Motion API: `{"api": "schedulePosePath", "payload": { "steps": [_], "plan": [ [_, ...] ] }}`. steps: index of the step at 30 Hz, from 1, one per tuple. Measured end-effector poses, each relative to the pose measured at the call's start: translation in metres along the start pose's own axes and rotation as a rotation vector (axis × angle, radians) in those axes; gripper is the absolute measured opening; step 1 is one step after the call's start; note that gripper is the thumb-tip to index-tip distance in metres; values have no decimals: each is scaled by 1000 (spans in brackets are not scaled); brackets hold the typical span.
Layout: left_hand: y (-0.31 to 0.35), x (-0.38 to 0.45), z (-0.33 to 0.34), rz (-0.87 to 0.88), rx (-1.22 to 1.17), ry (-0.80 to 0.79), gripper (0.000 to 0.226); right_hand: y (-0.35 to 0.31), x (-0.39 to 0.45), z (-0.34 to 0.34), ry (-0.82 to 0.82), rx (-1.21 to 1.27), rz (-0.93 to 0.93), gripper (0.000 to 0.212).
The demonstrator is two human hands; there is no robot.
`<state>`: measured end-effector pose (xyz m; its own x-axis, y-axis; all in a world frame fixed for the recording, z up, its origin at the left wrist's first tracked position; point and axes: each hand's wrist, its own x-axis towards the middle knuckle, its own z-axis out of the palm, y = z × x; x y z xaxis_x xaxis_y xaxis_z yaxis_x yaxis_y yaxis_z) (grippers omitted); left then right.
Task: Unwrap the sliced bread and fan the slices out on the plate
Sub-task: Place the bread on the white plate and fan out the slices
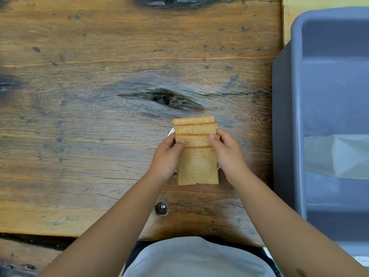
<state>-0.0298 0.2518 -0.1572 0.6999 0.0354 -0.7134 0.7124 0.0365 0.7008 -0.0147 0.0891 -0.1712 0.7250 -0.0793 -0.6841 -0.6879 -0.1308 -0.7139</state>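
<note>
Several brown bread slices lie overlapped in a row running away from me, unwrapped. They cover a small white plate, of which only a sliver of rim shows at the left. My left hand grips the left edges of the slices, thumb on the third slice. On the other side, my right hand holds the right edges, thumb tip also on that slice. The nearest slice lies flat and shows its full face.
The wooden table has dark knots and a screw head near its front edge. A grey plastic bin stands at the right, with a clear plastic wrapper inside it.
</note>
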Motion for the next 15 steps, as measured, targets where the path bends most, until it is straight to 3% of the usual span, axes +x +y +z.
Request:
{"api": "schedulePosePath", "payload": {
  "steps": [6, 15],
  "plan": [
    [6, 2, 1, 19, 24, -29, 30, -4, 3, 2, -25, 24, 4, 17],
    [-1, -4, 11, -5, 46, 28, 48, 8, -8, 10, 81, -40, 4, 70]
  ]
}}
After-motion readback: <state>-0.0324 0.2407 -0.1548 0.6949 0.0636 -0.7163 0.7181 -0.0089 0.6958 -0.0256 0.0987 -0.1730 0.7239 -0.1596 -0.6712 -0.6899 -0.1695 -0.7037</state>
